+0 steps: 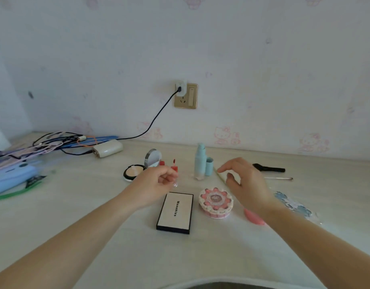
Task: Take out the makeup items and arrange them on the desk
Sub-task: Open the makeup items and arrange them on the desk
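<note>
At the far left of the frame a blue pouch [12, 179] lies beside a tangle of cables [55, 142], with a white charger [108, 148] just right of them. Moving toward the centre, an open powder compact [136, 171] sits with its mirror lid raised. Right beside it the left hand [157, 181] has its fingers curled round a small red lip gloss tube [174, 173]; the tube stands roughly upright in the grip, its clear base pointing down toward the desk [75, 226] and a red applicator tip showing above. Just below that hand in the frame lies a flat rectangular palette [174, 212], long axis running away from the person, and to its right a round pink frilled case [216, 203].

Above these a pale blue bottle [200, 161] stands upright with its cap [209, 166] next to it. The right hand [244, 180] hovers right of centre, fingers loosely spread and holding nothing, between the bottle and a black brush [268, 168] lying crosswise.

The gloss is in the left hand alone, so setting it down likely falls to that hand, into the bare patch between compact and bottle.
</note>
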A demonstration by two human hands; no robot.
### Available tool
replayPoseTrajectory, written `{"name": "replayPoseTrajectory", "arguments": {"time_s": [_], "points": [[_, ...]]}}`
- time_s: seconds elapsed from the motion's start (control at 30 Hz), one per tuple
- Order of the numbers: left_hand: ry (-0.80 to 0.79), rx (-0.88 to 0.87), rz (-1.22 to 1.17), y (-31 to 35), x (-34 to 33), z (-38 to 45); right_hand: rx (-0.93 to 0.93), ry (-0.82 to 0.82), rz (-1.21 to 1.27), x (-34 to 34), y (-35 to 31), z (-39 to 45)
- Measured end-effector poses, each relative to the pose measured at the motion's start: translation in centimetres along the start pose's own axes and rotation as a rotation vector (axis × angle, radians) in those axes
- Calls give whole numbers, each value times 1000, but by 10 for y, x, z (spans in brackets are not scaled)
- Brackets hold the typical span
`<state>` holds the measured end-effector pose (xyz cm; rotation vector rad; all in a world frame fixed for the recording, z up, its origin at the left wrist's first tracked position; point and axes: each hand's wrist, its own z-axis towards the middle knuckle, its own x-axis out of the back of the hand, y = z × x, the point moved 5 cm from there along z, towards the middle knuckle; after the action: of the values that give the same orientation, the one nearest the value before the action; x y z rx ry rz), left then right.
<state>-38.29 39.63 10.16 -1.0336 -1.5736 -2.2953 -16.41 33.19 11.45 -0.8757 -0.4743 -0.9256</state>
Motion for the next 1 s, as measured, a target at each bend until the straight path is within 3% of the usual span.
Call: {"name": "replayPoseTrajectory", "arguments": {"time_s": [0.17,0.27,0.43,0.7,0.87,1.0], "points": [[23,115,73,-45,7,-32,317,-160,-277,-47,-47,-11],[-11,154,97,-56,0,-42,324,-242,-486,-69,-55,-18],[-51,127,113,-45,-13,-48,142,-306,-625,-78,-76,-23],[-80,199,-117,-38,-19,-53,-118,-500,-599,-110,-83,-24],[13,208,-272,-40,-5,-57,-251,-533,-452,-123,-93,-19],[126,262,-618,-35,3,-64,-336,-506,-226,-125,-96,-14]]}}
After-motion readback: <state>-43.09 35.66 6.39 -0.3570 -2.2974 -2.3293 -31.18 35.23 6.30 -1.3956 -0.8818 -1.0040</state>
